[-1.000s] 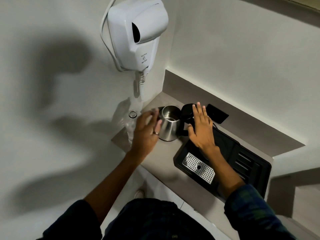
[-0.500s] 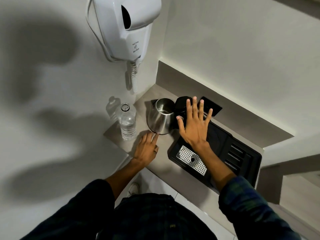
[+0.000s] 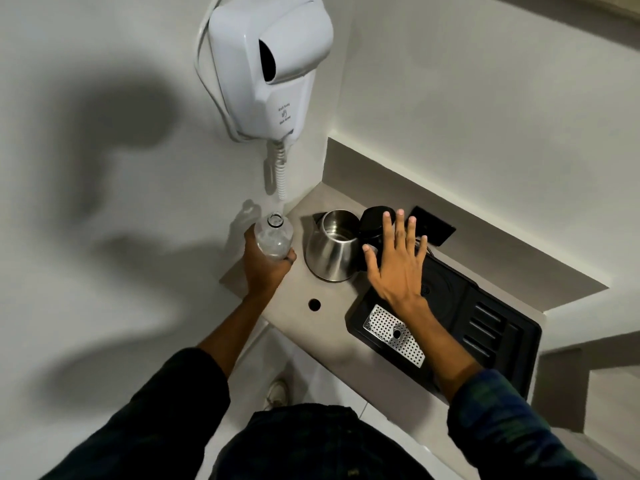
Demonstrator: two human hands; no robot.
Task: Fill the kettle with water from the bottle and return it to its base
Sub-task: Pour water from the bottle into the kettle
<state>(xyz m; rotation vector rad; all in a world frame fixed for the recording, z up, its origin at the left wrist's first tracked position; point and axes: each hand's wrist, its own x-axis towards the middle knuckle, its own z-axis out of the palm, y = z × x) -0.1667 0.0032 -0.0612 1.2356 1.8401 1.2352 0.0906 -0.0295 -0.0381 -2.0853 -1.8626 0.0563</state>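
A steel kettle (image 3: 332, 251) stands on the beige counter with its black lid flipped open and some water inside. Left of it, my left hand (image 3: 265, 266) is wrapped around a clear uncapped water bottle (image 3: 273, 237), which is upright near the counter's left corner. My right hand (image 3: 398, 265) hovers flat with fingers spread, just right of the kettle, over its handle and over the round kettle base (image 3: 440, 285) on the black tray. A small black bottle cap (image 3: 314, 304) lies on the counter in front of the kettle.
A black tray (image 3: 502, 341) with a perforated metal drip plate (image 3: 394, 336) fills the counter's right side. A white wall-mounted hair dryer (image 3: 270, 67) with a coiled cord hangs above the bottle. A black wall socket (image 3: 434, 230) sits behind the kettle.
My left hand moved from the counter in front of the kettle up to the bottle and closed around it. The black cap now lies uncovered on the counter. My right hand barely moved.
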